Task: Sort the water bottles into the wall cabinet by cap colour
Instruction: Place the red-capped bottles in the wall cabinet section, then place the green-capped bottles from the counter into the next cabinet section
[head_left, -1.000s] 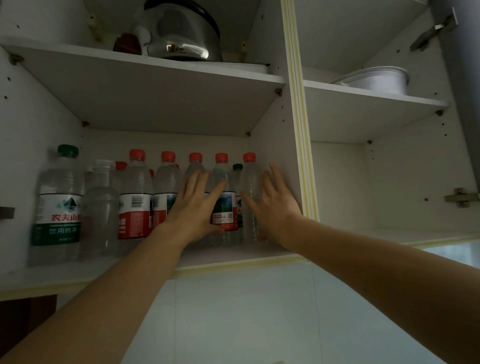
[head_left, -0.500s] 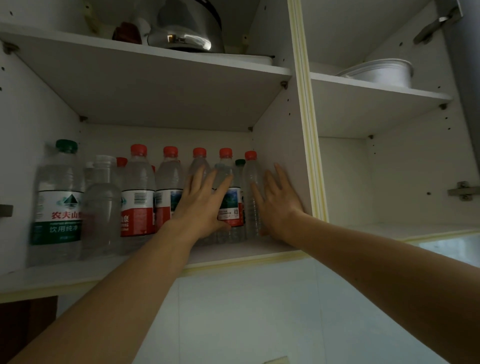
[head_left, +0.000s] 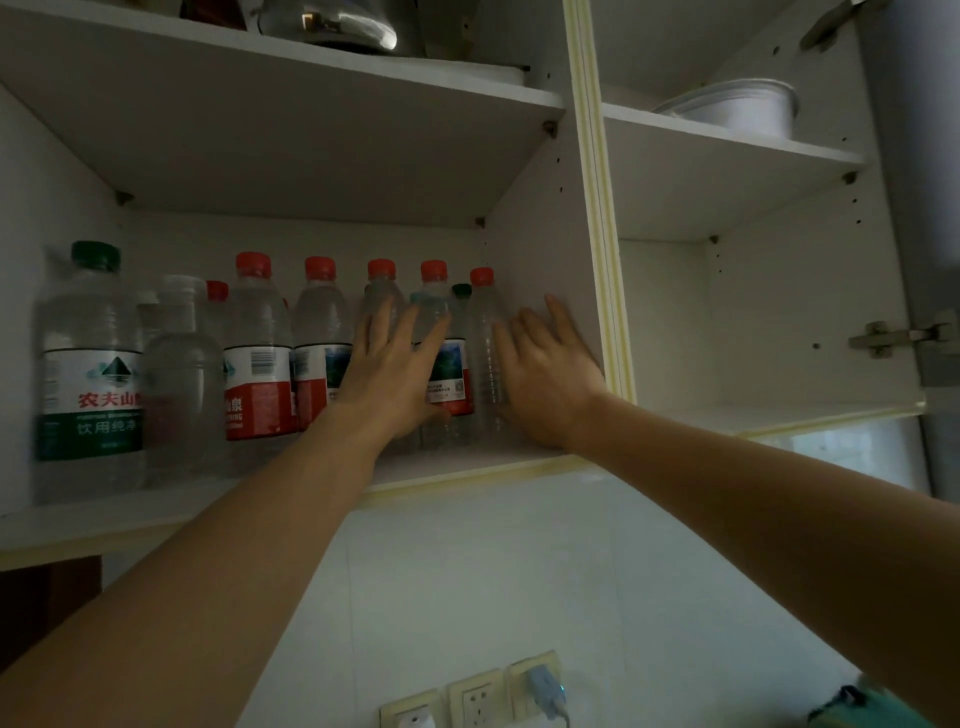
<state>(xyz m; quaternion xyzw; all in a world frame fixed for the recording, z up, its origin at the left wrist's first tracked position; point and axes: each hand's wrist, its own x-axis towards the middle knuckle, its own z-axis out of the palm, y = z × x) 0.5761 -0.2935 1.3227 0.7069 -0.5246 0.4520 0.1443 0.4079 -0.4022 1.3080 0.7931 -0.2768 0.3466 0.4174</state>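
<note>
Several red-capped water bottles (head_left: 257, 353) stand in a row on the lower shelf (head_left: 104, 512) of the left cabinet bay. At the far left is a large green-capped bottle (head_left: 91, 374), with a clear white-capped bottle (head_left: 182, 374) beside it. A small green cap (head_left: 461, 290) shows behind the row at the right. My left hand (head_left: 395, 374) lies flat with straight fingers against the front of the red-capped bottles. My right hand (head_left: 545, 379) is spread flat beside the rightmost unlabelled red-capped bottle (head_left: 485, 358), near the cabinet's dividing wall.
A metal kettle (head_left: 332, 26) sits on the upper left shelf, a white bowl (head_left: 737, 106) on the upper right shelf. The right bay's lower shelf (head_left: 779, 415) holds nothing visible. An open door with a hinge (head_left: 904, 338) is at the far right. Wall sockets (head_left: 472, 696) sit below.
Both hands stay flat on the bottles at the row's right end. The view has tilted, so the cabinet sits higher in the frame and the wall sockets have come into sight.
</note>
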